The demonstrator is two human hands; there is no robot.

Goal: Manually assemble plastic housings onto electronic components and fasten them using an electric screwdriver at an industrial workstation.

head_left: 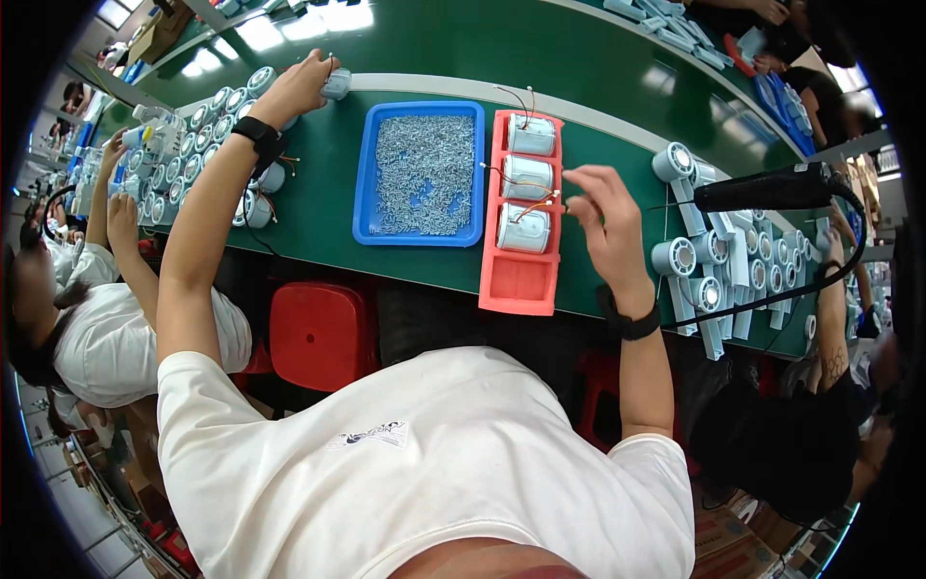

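Observation:
At the far left, my left hand (305, 85) grips a pale blue cylindrical housing (337, 84) with a thin wire sticking up from it. My right hand (612, 217) hovers just right of a red tray (522, 300), fingers curved and apart, nothing visible in them. Three pale blue cylindrical housings lie in a column in this tray: a far one (531, 136), a middle one (528, 179) and a near one (524, 229), each with thin wires. The tray's nearest slot shows its bare red floor. Left of it, a blue tray (360, 183) holds many small metal screws.
Many pale blue housings (198, 142) crowd the table's left; more round-ended parts (709, 248) sit at right. Above those hangs a black electric screwdriver (762, 190) on a cable. Co-workers sit on both sides. A red stool (321, 333) stands by the table (323, 217).

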